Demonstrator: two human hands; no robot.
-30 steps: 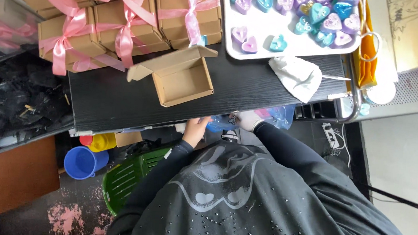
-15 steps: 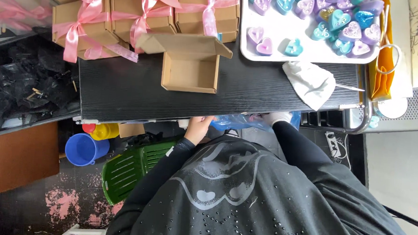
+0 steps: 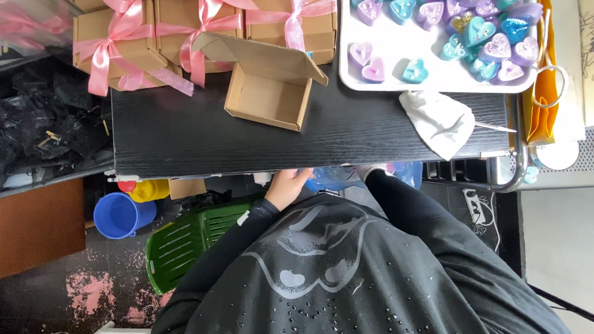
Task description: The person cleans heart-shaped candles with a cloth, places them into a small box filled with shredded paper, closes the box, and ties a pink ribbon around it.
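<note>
We see our left hand [image 3: 287, 186] and right hand [image 3: 370, 171] at mid-frame, under the black table [image 3: 178, 135] edge, touching a crinkled blue plastic bag [image 3: 340, 179]; their grip we cannot tell. An open cardboard box [image 3: 267, 95] sits above.

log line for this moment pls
left hand at table edge, touching blue bag | right hand mostly hidden | open box untouched

- One open cardboard box [image 3: 268, 91] lay beyond the left hand [image 3: 287, 185].
- Four pink-ribboned boxes [image 3: 183, 32] showed farther out.
- One white tray [image 3: 407, 82] held about seventeen heart shapes [image 3: 415, 70].
</note>
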